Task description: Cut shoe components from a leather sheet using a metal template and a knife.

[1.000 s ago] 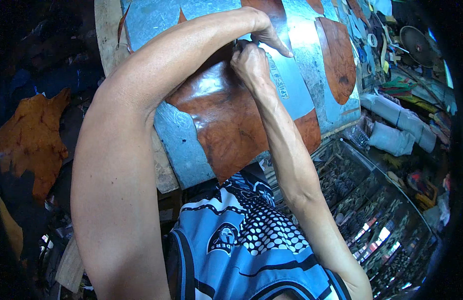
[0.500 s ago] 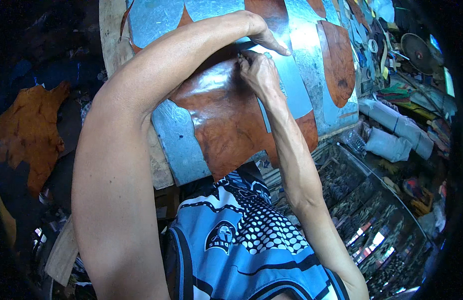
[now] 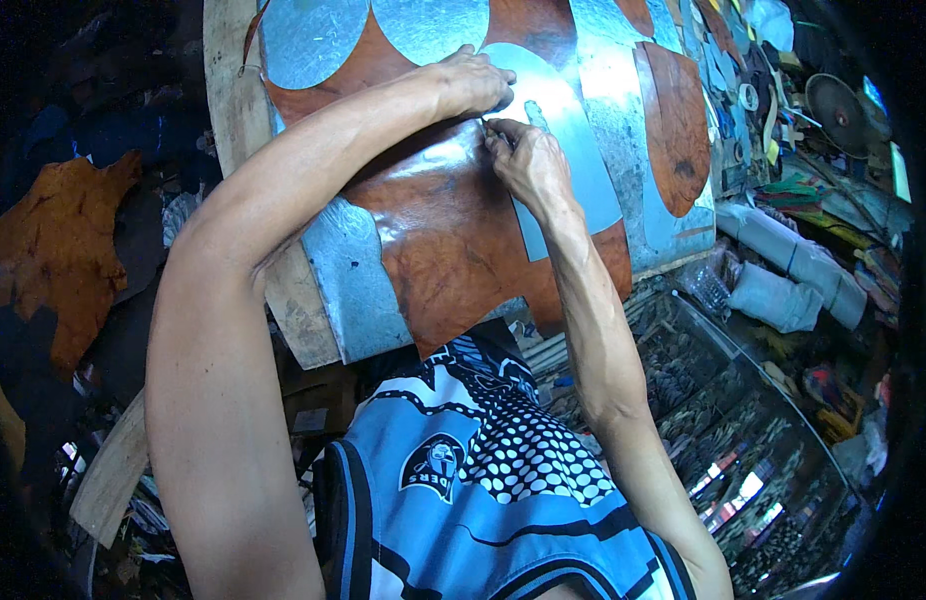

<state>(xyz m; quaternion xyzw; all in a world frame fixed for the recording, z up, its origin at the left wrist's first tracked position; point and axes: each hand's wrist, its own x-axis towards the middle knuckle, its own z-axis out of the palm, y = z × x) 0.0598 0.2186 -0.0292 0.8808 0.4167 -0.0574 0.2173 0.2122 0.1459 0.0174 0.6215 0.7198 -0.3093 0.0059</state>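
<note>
A brown leather hide (image 3: pixel 453 250) lies over a metal-covered bench. On it rests a pale blue-grey flat template (image 3: pixel 588 180) with a rounded far end and a small slot. My left hand (image 3: pixel 470 85) reaches across from the left to the template's left edge. Its fingers are curled, and a dark bit shows under their tips. Just nearer, my right hand (image 3: pixel 535 165) lies over the same edge with thumb and fingers pinched. Whatever sits in that pinch is too small and covered to name.
Rounded cut-outs in the hide bare the metal sheet (image 3: pixel 318 45) at the far left. Another brown leather piece (image 3: pixel 676 130) lies to the right. Wrapped white rolls (image 3: pixel 783 245) and a glass-topped case (image 3: pixel 753 440) stand beyond the bench. A loose hide (image 3: pixel 58 250) is at left.
My left hand has drawn back leftward and nearer, its fingers going from stretched over the template to curled. My right hand has shifted slightly nearer and right, still pinched.
</note>
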